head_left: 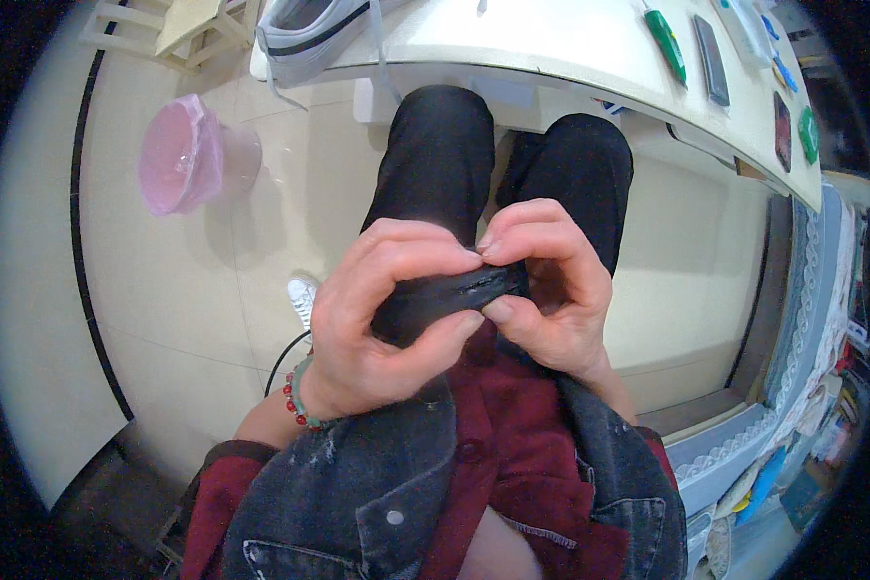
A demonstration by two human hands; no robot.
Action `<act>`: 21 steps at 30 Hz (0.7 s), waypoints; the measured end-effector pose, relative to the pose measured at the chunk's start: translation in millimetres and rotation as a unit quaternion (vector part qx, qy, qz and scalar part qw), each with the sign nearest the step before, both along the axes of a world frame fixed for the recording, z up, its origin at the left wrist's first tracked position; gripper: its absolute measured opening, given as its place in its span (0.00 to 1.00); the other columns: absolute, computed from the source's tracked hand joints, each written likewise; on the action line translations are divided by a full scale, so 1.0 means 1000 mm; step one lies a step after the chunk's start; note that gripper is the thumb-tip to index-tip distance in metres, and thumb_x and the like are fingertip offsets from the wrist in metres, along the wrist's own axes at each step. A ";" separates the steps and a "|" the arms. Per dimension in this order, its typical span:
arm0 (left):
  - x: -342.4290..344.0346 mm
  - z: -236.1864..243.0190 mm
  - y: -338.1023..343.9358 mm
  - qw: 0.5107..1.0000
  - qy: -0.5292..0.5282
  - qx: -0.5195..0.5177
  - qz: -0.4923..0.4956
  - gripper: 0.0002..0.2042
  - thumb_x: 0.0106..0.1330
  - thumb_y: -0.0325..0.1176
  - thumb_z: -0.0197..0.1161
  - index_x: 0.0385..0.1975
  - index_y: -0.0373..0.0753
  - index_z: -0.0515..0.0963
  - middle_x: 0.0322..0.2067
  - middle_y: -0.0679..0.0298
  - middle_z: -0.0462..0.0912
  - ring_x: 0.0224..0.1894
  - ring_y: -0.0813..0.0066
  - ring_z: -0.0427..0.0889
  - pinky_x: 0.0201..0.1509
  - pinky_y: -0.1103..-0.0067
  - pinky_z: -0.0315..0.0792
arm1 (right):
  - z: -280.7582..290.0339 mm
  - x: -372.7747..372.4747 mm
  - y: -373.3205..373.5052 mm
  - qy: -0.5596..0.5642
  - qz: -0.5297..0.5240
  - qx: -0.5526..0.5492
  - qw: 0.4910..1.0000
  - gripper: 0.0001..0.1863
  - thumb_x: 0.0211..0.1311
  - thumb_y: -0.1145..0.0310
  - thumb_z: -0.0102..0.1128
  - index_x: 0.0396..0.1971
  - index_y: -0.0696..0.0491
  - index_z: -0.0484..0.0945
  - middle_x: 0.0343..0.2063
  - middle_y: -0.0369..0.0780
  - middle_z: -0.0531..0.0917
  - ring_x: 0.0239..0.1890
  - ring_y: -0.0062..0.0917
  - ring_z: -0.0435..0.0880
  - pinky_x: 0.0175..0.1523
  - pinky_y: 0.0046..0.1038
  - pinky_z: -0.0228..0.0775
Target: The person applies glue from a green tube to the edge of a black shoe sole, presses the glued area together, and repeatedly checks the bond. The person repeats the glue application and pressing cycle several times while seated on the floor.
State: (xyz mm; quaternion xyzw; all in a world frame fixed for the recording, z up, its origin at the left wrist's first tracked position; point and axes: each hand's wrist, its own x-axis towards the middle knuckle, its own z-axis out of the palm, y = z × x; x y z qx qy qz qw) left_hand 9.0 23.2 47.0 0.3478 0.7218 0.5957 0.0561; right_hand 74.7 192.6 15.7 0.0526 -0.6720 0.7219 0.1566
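Observation:
Both hands meet above my lap and pinch a dark, slightly shiny, pliable piece (478,284). My left hand (382,309) curls round with its thumb below and its fingers above. My right hand (551,285) mirrors it, with fingertips and thumb close to those of the left. Between the two sets of fingertips the piece shows creases and a narrow glossy line. Whether it is cloth, plastic or rubber I cannot make out, and its ends disappear behind my fingers and against my black trousers (440,145).
A white table (512,43) stands ahead, bearing a white sneaker (314,39) with dangling laces. On its right lie a green-handled tool (665,46), a dark flat object (710,58) and a phone-like dark slab (782,130). A pink lined bin (179,159) stands on the left floor.

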 end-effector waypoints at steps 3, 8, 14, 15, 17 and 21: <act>0.000 -0.001 0.000 1.000 -0.005 0.013 0.002 0.18 0.45 0.19 0.69 0.39 0.33 0.78 0.37 0.55 0.80 0.38 0.63 0.81 0.44 0.75 0.74 | 0.002 -0.001 0.001 -0.009 0.005 0.000 1.000 0.19 0.44 0.76 0.70 0.40 0.56 0.77 0.40 0.42 0.78 0.44 0.31 0.78 0.51 0.30 0.69; -0.002 -0.002 0.000 1.000 -0.007 0.019 -0.001 0.18 0.45 0.19 0.69 0.39 0.34 0.77 0.36 0.55 0.80 0.38 0.63 0.81 0.44 0.75 0.74 | 0.003 -0.003 0.003 -0.017 0.019 0.010 1.000 0.19 0.44 0.76 0.70 0.40 0.57 0.76 0.39 0.42 0.78 0.44 0.31 0.77 0.51 0.29 0.68; -0.003 -0.001 -0.003 0.998 -0.062 0.026 -0.013 0.18 0.45 0.21 0.70 0.39 0.34 0.77 0.37 0.56 0.79 0.39 0.64 0.80 0.44 0.76 0.73 | 0.002 -0.005 0.005 -0.011 0.039 0.008 0.999 0.19 0.45 0.74 0.70 0.40 0.57 0.76 0.40 0.42 0.77 0.44 0.31 0.77 0.52 0.29 0.67; -0.003 -0.001 -0.003 0.997 -0.068 0.026 -0.015 0.18 0.45 0.21 0.71 0.39 0.34 0.77 0.37 0.56 0.79 0.39 0.64 0.80 0.44 0.76 0.73 | 0.001 -0.006 0.006 -0.010 0.043 0.006 0.999 0.19 0.45 0.74 0.70 0.40 0.57 0.76 0.40 0.42 0.77 0.44 0.31 0.77 0.52 0.29 0.67; -0.004 -0.001 -0.003 0.997 -0.075 0.028 -0.018 0.18 0.45 0.21 0.71 0.39 0.35 0.77 0.37 0.57 0.79 0.39 0.65 0.80 0.45 0.76 0.73 | 0.001 -0.006 0.007 -0.011 0.051 0.006 0.999 0.18 0.45 0.74 0.70 0.40 0.56 0.76 0.40 0.42 0.77 0.44 0.31 0.77 0.52 0.30 0.67; -0.002 -0.001 -0.002 0.996 -0.081 0.027 -0.018 0.18 0.45 0.22 0.72 0.39 0.35 0.77 0.37 0.57 0.79 0.39 0.65 0.80 0.45 0.76 0.73 | 0.001 -0.006 0.012 -0.003 0.071 0.007 0.997 0.18 0.45 0.75 0.69 0.39 0.56 0.77 0.39 0.42 0.77 0.44 0.30 0.77 0.51 0.30 0.67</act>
